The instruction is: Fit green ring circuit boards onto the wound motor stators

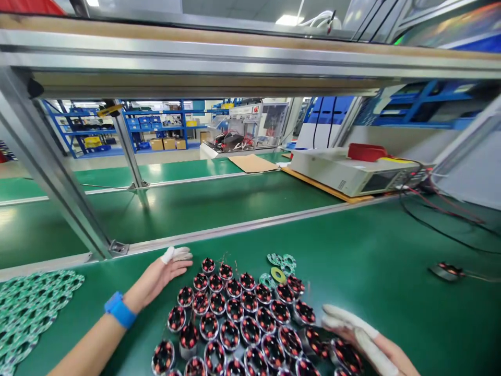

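Note:
A cluster of wire-wound motor stators (235, 309), each a metal ring with copper coils and black inside, stands on the green bench. My left hand (167, 271), with white finger covers and a blue wristband, lies at the cluster's far left edge. Its fingers are stretched out with nothing in them. My right hand (358, 334), also with white finger covers, is beside the stators at the right edge, fingers extended. Whether it touches the nearest stator (346, 355) I cannot tell. Behind the cluster lie a yellow ring (278, 275) and a few green rings (288, 262).
A sheet-like spread of green rings (35, 308) covers the bench at left. One loose coil part with a wire (448, 271) lies at right. A grey bench instrument (344, 169) with cables stands behind. Metal frame posts (58, 156) and an overhead shelf (250, 62) enclose the bench.

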The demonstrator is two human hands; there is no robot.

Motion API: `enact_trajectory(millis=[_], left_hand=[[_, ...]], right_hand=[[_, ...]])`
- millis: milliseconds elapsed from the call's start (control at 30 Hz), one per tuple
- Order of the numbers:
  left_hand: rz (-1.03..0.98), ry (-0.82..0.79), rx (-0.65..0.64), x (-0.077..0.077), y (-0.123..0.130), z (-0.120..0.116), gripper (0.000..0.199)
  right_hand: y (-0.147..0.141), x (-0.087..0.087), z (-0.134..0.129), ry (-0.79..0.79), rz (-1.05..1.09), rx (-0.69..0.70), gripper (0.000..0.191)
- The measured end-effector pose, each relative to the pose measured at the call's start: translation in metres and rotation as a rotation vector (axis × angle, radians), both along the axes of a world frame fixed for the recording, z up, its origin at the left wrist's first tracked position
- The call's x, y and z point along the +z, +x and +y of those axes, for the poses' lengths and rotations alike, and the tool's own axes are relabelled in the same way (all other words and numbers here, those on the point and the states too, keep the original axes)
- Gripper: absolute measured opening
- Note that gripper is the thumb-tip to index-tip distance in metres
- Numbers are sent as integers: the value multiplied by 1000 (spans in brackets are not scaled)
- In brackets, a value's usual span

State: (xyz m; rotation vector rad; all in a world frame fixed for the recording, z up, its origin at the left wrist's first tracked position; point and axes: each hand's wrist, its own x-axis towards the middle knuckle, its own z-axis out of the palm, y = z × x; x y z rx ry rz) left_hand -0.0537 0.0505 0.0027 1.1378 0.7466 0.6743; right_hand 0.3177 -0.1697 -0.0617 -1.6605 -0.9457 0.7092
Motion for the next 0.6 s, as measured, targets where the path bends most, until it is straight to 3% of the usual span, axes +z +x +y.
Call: enact_trajectory(millis=[100,200,333,533,600], left_hand=[[-38,-37,-22,-9,29,16,65],[-24,36,-104,-9,57,16,69],[64,171,-224,-11,73,6,68],[74,296,-244,-67,61,6,66],[94,274,-246,-75,55,11,65]], right_hand=[[-4,11,17,98,157,-134,54],[-4,12,34,135,207,-202,55],[-3,8,51,89,204,-49,55],[2,-6,61,109,197,173,55],[1,-8,61,81,184,258,56]])
